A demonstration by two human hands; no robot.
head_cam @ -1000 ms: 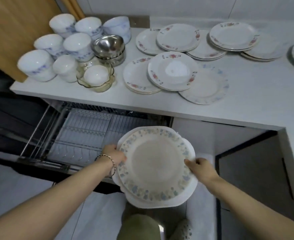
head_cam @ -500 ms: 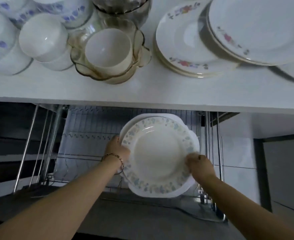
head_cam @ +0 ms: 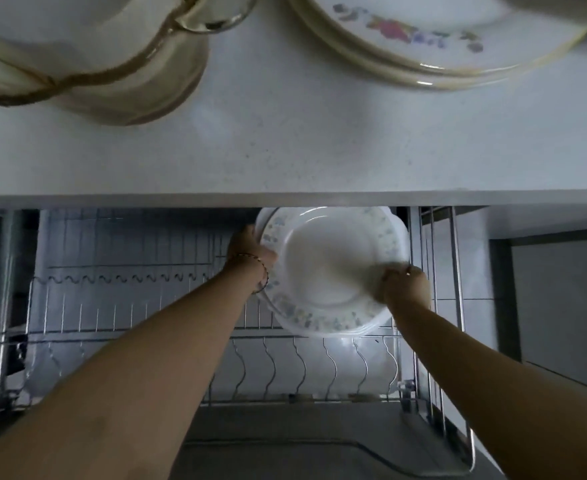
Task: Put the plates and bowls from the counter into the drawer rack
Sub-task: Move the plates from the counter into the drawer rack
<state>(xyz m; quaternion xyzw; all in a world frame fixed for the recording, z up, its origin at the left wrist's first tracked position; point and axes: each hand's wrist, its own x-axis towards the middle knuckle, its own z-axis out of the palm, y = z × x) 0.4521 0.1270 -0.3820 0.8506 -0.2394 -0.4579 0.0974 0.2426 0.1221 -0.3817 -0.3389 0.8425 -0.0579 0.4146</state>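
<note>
Left hand point(head_cam: 250, 252) and right hand point(head_cam: 404, 284) grip stacked plates point(head_cam: 330, 271) over the drawer rack point(head_cam: 129, 306).

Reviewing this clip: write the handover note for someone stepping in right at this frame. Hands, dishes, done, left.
Left hand grips the left rim of the held plates; right hand grips the right rim.
The plates, a floral-rimmed one on a larger white one, hang tilted over the right end of the drawer rack, not yet slotted.
Done: no dishes visible in the rack.
Left: seat these plates, then fetch the amber glass bowl and flowered plates from the counter.
</note>
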